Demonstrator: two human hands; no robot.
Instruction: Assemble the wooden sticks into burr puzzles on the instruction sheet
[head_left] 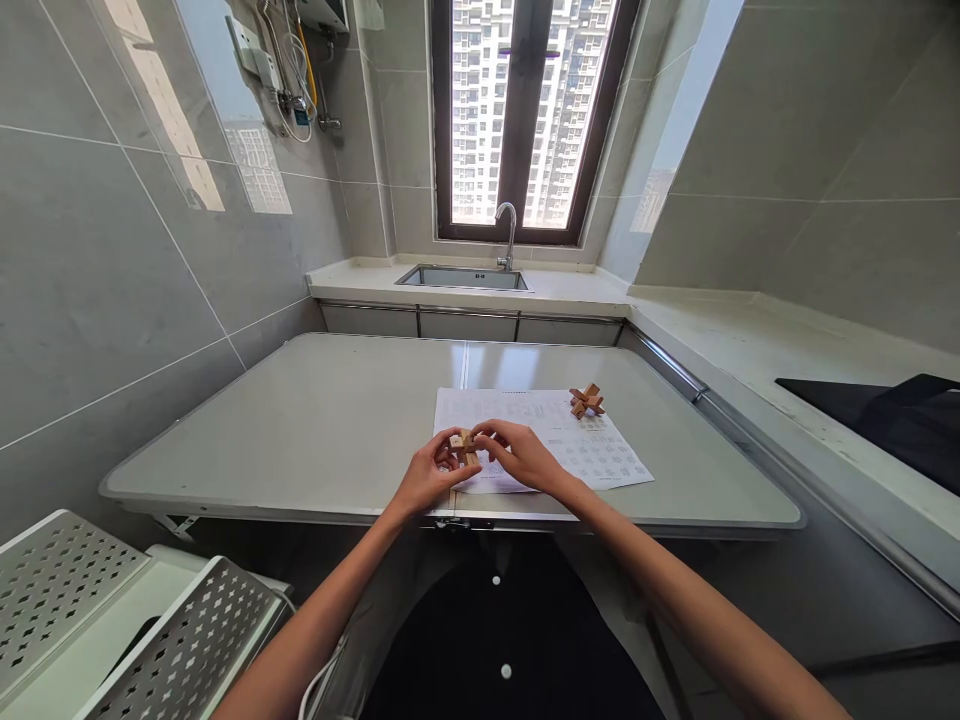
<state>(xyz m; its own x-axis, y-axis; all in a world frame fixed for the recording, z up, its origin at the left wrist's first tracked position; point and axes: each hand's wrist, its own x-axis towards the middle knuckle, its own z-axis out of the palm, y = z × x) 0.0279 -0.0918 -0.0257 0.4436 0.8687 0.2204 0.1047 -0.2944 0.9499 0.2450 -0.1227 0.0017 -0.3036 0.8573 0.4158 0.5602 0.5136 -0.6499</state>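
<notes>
Between my two hands, over the near edge of the printed sheet (525, 410), is a small wooden burr puzzle (470, 457) made of light and darker sticks. My left hand (431, 470) is curled around its left side, thumb along the underside. From the right, my right hand (521, 452) reaches over with its fingertips closed on the puzzle's upper right part. The fingers hide some of the pieces. Another wooden burr puzzle (586, 401), reddish brown and assembled into a star shape, sits on the sheet's far right corner.
The pale folding table (322, 420) has a seam down its middle. Behind it, a counter holds a sink (463, 278) with a tap (510, 235) under the window. A black bag (900, 420) lies on the right counter; a perforated white rack (187, 640) stands low at left.
</notes>
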